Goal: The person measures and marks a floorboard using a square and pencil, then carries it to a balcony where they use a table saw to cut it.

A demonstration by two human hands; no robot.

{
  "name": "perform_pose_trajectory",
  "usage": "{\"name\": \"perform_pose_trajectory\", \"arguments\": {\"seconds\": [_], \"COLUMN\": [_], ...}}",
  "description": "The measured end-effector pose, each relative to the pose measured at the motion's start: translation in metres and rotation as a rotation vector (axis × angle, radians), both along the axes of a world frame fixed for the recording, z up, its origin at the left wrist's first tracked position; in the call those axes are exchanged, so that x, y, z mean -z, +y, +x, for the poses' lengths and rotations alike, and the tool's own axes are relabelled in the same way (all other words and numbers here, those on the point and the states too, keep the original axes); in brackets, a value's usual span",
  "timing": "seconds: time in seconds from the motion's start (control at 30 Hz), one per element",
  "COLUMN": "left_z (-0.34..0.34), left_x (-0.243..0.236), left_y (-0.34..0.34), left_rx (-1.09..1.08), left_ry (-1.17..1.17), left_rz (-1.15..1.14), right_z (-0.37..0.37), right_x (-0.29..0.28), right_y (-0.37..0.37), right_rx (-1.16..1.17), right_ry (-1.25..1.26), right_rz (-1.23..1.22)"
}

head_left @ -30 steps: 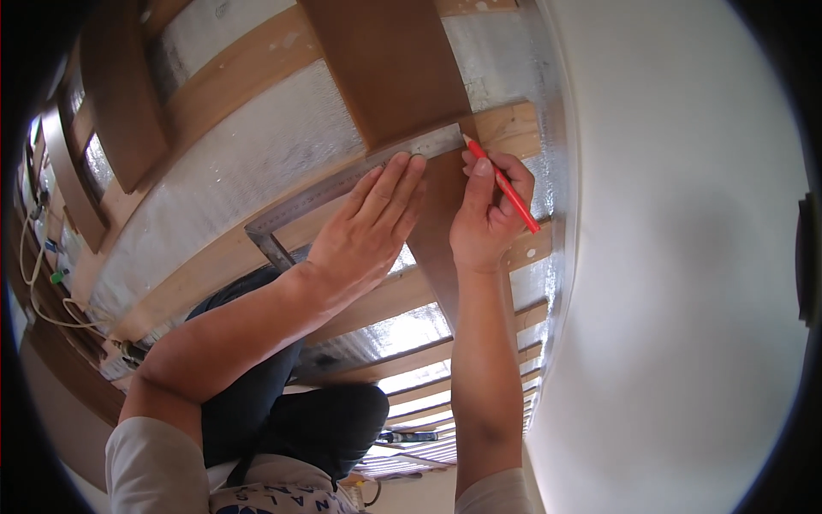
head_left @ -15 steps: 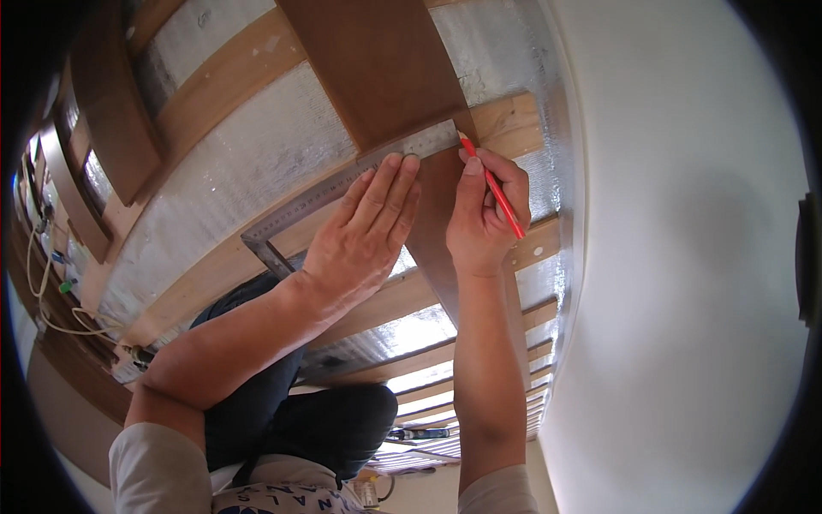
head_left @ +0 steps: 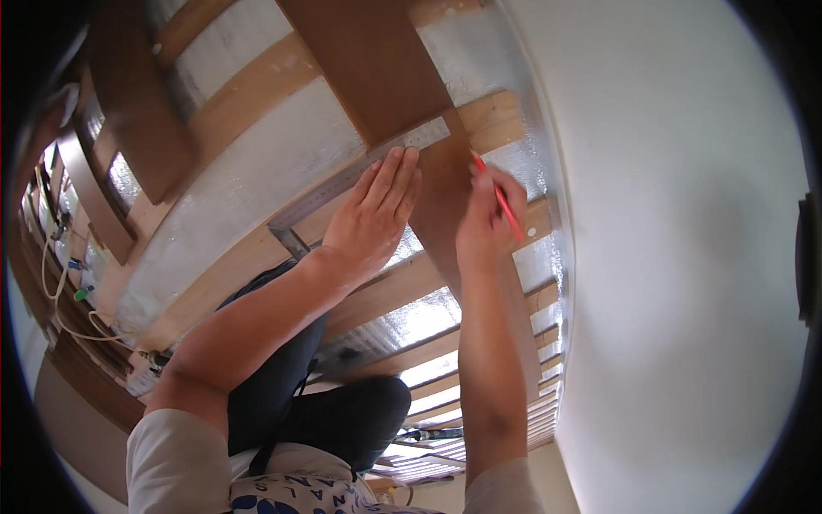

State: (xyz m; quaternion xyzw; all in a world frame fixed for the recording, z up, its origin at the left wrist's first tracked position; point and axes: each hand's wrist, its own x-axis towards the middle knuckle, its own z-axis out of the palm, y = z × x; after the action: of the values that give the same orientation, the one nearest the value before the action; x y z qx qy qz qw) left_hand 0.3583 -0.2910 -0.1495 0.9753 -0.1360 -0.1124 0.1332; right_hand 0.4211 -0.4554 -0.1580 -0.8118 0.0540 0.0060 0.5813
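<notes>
Pinching the pencil (head_left: 503,206), the right grip (head_left: 490,210) has cleared the square (head_left: 330,189), left grip (head_left: 374,207) flat.

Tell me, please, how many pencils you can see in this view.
1: the red pencil, held in the right hand, its tip near the right edge of the brown board. Others may be hidden from this camera.

Silvery foil floor (head_left: 240,184), pale wooden battens (head_left: 257,92), brown plank (head_left: 377,68) across them
</notes>
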Motion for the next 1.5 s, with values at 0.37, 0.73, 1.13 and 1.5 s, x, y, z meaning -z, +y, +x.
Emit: {"name": "perform_pose_trajectory", "arguments": {"seconds": [0.37, 0.73, 1.13, 1.5], "left_z": [0.013, 0.018, 0.159, 0.174], "left_x": [-0.01, 0.018, -0.027, -0.017], "left_y": [0.072, 0.069, 0.135, 0.138], "left_rx": [-0.28, -0.536, -0.533, -0.484], "left_ry": [0.108, 0.146, 0.236, 0.262], "left_rz": [-0.1, -0.446, -0.32, -0.336], "right_z": [-0.205, -0.186, -0.094, -0.077], "right_x": [-0.066, -0.06, -0.072, -0.068], "right_y": [-0.24, -0.23, -0.154, -0.151], "right_rx": [-0.484, -0.616, -0.65, -0.648], "right_ry": [0.392, 0.283, 0.375, 0.486], "right_rz": [-1.14, -1.245, -1.197, -1.268]}}
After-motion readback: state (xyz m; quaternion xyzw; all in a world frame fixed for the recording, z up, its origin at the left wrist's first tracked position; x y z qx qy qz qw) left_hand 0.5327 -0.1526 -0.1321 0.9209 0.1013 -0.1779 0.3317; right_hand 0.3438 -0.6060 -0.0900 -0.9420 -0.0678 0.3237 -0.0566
